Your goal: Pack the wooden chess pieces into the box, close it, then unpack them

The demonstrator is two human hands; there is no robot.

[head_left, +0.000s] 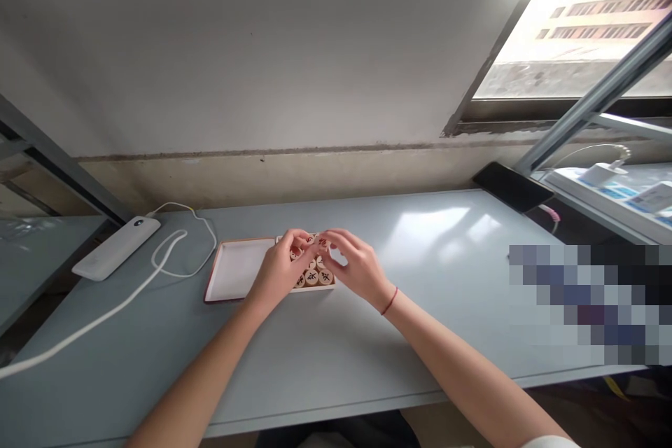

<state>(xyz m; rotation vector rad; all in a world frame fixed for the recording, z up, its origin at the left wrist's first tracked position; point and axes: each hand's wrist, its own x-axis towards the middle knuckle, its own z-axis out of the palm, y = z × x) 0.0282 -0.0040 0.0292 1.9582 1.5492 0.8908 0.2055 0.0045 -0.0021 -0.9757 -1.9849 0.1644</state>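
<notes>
Round wooden xiangqi pieces (311, 277) with dark and red characters sit in rows in a shallow white box (320, 288) at the middle of the table. Over its left side, my left hand (286, 260) is curled, thumb reaching across toward the right hand. My right hand (360, 264), with a red string on the wrist, bends over the box's right side. Between the fingertips of both hands shows a red-lettered xiangqi piece (323, 243). Some pieces are hidden beneath the fingers. The open lid (239, 269), white inside with a reddish edge, lies flat against the box's left.
A white power bank (116, 248) with a white cable (120, 308) lies on the left of the grey table (315, 364). A dark phone (512, 185) rests at the back right corner. Metal posts (598, 91) flank the table; a wall stands behind.
</notes>
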